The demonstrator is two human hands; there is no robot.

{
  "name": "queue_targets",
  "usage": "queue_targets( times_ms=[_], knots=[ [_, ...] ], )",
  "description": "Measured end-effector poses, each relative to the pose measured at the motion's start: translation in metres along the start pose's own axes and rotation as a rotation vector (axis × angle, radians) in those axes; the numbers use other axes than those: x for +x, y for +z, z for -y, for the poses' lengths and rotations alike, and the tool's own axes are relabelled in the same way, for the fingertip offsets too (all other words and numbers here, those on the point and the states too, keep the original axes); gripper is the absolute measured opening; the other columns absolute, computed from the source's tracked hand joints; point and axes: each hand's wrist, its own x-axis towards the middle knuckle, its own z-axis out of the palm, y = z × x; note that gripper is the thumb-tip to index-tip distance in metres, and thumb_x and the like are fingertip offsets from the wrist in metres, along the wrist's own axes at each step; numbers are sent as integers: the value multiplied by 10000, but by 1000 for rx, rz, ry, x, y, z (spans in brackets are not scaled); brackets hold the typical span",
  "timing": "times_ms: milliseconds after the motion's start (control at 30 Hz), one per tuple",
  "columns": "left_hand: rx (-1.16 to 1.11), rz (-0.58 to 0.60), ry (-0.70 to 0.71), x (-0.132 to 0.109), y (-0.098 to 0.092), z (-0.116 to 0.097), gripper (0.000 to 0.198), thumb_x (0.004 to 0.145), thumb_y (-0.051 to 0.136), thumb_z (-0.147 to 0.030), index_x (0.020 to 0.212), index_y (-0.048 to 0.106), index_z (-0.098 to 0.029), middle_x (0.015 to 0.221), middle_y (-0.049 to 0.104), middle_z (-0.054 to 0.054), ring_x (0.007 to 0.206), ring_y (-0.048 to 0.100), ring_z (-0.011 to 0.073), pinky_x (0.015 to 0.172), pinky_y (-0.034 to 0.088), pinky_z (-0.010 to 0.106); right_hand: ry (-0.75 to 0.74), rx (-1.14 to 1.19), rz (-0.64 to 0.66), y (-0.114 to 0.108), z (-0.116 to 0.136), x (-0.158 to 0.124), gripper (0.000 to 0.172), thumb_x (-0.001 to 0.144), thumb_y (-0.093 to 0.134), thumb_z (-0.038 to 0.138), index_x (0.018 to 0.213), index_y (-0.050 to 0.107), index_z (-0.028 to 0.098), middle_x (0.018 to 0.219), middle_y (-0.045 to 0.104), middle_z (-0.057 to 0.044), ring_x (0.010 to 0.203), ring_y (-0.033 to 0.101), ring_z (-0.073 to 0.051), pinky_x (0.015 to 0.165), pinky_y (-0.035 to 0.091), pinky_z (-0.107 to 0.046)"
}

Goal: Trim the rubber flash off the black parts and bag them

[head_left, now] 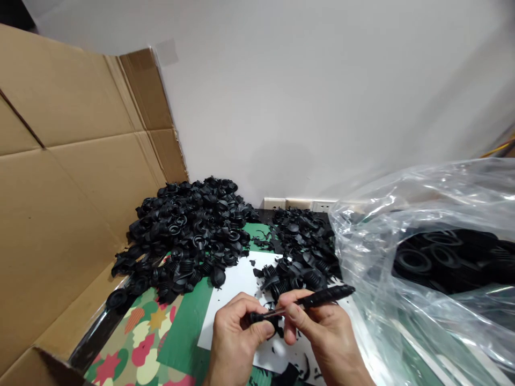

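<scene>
My left hand [235,340] pinches a small black rubber part [256,317] between thumb and fingers, low in the middle of the view. In my right hand [332,335] is a slim tool with a black-wrapped handle [328,296], held like a pen. Its thin metal shaft points left and meets the rubber part; the tip's exact shape cannot be made out. Both hands are over a white sheet [227,305] strewn with black scraps. Just beyond them lies a heap of black rubber pieces and trimmings [301,241].
A larger pile of ribbed black rubber parts [201,230] leans toward a tall cardboard box wall [80,118] at left. On the right, a clear plastic bag [368,246] holds more black parts [446,257]. A green surface [187,332] and a patterned sheet [147,338] lie underneath.
</scene>
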Motion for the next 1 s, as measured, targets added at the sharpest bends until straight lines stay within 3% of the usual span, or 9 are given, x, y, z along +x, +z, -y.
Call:
queue_targets(
  times_ms=[300, 367, 500, 567, 633, 733, 867, 1000],
  knots=[
    [6, -7, 12, -1, 1, 0, 67, 607, 678, -99, 599, 684, -165, 640, 567, 12, 615, 509, 160, 553, 386, 243, 6, -50, -16, 0, -3, 1, 337, 682, 702, 481, 702, 665, 147, 361, 558, 13, 422, 512, -146, 495, 406, -259],
    [15, 15, 6, -1, 2, 0, 59, 627, 684, -117, 597, 677, -167, 637, 556, 10, 614, 502, 159, 552, 381, 243, -104, -108, -23, 0, -5, -1, 282, 733, 668, 443, 701, 660, 162, 408, 565, 12, 411, 507, -141, 470, 416, -259],
    [46, 50, 15, 1, 3, 1, 108, 651, 732, -209, 589, 656, -163, 626, 524, 1, 595, 458, 145, 521, 348, 235, -564, -298, 134, -3, -12, -2, 83, 797, 609, 245, 782, 680, 206, 711, 641, -42, 474, 529, -124, 411, 416, -232],
    [65, 42, 21, 2, 3, 1, 143, 664, 736, -243, 586, 648, -162, 617, 509, -4, 583, 438, 137, 516, 338, 234, -704, -343, 157, -3, -14, -1, 108, 805, 583, 184, 828, 682, 221, 733, 638, -47, 507, 546, -133, 413, 424, -230],
    [66, 42, 20, 2, 3, 1, 142, 680, 722, -243, 594, 644, -162, 621, 511, -4, 581, 442, 135, 519, 343, 235, -671, -294, 78, -1, -14, -1, 79, 808, 591, 209, 792, 668, 218, 691, 626, -34, 473, 534, -127, 406, 426, -232],
    [47, 59, 13, 2, 3, 0, 99, 683, 695, -201, 611, 644, -159, 629, 519, -4, 567, 451, 131, 511, 350, 234, -459, -169, -38, 3, -7, -3, 134, 771, 650, 318, 713, 647, 198, 636, 614, -14, 412, 508, -112, 401, 422, -241],
    [29, 63, -7, 3, 3, 0, 54, 662, 678, -157, 616, 649, -154, 619, 518, -11, 543, 447, 120, 496, 347, 228, -247, -92, -39, 4, 1, -5, 224, 736, 673, 396, 708, 653, 174, 456, 559, 18, 430, 517, -139, 454, 414, -258],
    [20, 46, -24, 3, 2, -1, 40, 640, 673, -141, 609, 652, -154, 614, 524, -13, 533, 443, 115, 485, 343, 222, -130, -53, -35, 3, 2, -4, 273, 720, 676, 435, 702, 647, 164, 418, 554, 22, 444, 508, -140, 482, 403, -257]
  ],
)
